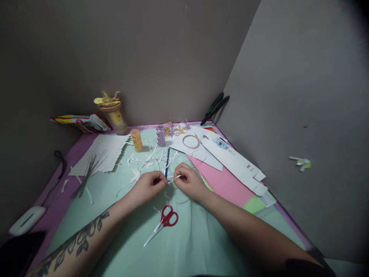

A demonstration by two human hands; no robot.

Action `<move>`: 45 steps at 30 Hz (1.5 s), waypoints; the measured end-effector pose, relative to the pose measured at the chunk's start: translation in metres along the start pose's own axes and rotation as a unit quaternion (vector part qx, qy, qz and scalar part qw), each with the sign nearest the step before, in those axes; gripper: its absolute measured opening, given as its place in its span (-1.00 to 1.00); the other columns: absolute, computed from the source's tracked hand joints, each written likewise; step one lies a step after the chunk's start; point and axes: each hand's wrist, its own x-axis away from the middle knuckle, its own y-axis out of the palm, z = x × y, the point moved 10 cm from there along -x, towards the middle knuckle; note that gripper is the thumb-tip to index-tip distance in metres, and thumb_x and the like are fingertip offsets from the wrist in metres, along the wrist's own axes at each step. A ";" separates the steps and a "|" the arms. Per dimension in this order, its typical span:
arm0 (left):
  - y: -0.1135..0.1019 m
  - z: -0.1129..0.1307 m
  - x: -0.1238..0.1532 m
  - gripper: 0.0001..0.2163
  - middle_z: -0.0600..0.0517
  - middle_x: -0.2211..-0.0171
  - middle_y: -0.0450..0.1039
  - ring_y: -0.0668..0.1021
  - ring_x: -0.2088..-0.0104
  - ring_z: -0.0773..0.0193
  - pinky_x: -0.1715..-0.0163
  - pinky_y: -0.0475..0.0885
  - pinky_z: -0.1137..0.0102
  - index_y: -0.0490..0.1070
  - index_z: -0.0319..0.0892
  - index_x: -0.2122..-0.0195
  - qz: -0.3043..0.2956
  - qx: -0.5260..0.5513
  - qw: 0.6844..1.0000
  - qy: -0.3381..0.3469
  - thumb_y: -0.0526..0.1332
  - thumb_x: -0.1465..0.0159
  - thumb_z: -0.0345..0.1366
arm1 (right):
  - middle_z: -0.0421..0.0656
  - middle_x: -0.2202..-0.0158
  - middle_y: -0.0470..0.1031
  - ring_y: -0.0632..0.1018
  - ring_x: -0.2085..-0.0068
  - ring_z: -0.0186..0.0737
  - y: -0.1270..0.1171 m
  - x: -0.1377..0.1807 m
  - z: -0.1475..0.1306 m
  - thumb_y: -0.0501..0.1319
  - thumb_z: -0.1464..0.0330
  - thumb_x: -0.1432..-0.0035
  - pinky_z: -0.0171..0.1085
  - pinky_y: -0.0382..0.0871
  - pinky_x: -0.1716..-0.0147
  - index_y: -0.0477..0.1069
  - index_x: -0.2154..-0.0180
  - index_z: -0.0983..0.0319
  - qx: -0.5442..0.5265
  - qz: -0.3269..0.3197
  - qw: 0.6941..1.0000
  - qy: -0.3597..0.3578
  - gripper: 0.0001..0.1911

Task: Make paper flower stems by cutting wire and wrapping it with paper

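My left hand point(150, 185) and my right hand point(188, 181) meet over a pale green sheet point(115, 231), both pinched on a thin white paper strip point(176, 177) stretched between them. A blue pencil point(167, 162) lies just beyond the fingers, pointing away from me. Red-handled scissors point(164, 222) rest shut on the sheet just in front of my hands. White paper scraps point(144, 159) are scattered behind the hands.
An orange spool point(136, 139) and a purple spool point(160, 135) stand at the back, near paper flowers point(177, 129) and a tape ring point(190, 141). A bundle of thin wires point(89, 172) lies left. Black-green pliers point(215, 107) lean on the right wall. A lidded jar point(113, 113) stands back left.
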 end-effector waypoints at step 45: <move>0.006 -0.003 -0.001 -0.82 0.14 0.58 0.25 0.29 0.54 0.35 0.51 0.19 0.48 0.28 -0.18 0.47 0.017 -0.021 0.999 0.024 0.03 -0.16 -0.21 | -0.20 0.38 0.32 0.40 0.34 -0.32 0.001 -0.001 0.008 0.12 0.49 0.00 -0.38 0.25 0.47 0.31 0.51 0.23 -0.023 0.005 0.999 0.038 -0.90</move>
